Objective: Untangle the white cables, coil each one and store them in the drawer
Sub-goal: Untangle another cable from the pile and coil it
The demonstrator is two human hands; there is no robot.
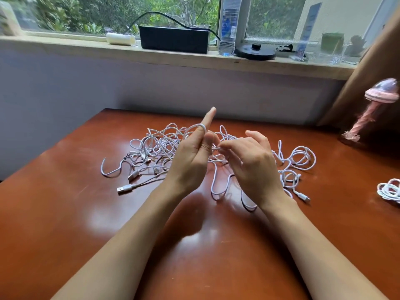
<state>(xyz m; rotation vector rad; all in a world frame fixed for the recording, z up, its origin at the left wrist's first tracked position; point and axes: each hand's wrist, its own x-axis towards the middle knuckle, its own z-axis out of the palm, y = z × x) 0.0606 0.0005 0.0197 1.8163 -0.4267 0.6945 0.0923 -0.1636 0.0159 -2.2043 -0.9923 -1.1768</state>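
Red-brown glossy wooden bench (65, 213) fills my view and reflects the window light. A pale stone windowsill (65, 43) runs across behind it.

The tangle of white cables (155, 146) lies on the far middle of the bench. It is a loose flat heap with its long axis left to right, and thin round cords loop in all directions. Free ends trail out toward the near left.

On the sill I see a black box (173, 40), long and rectangular, lying lengthwise along the ledge.

Both forearms come in from the bottom edge, bare and angled inward, with the hands raised over the tangle.
- Left hand (190, 156): its back is toward me and the index finger is straight, pointing up and away. Its grip is grasping a cable loop (192, 127) that arches over the other fingers, with the thumb pressed against them.
- Right hand (253, 163): its back is up and the fingers are curled. Its grip pinches the same strand at the fingertips, just beside the left thumb.

From there the strand hangs in slack bends to the bench, toward me.

A clear plastic water bottle (228, 24) stands upright on the sill, right of the box. A pink lamp (368, 109) with a twisted stem stands at the bench's far right. A coiled cable (389, 191) sits at the right edge, well apart from the heap. A metal-tipped USB plug (124, 189) lies at the near left, pointing left.
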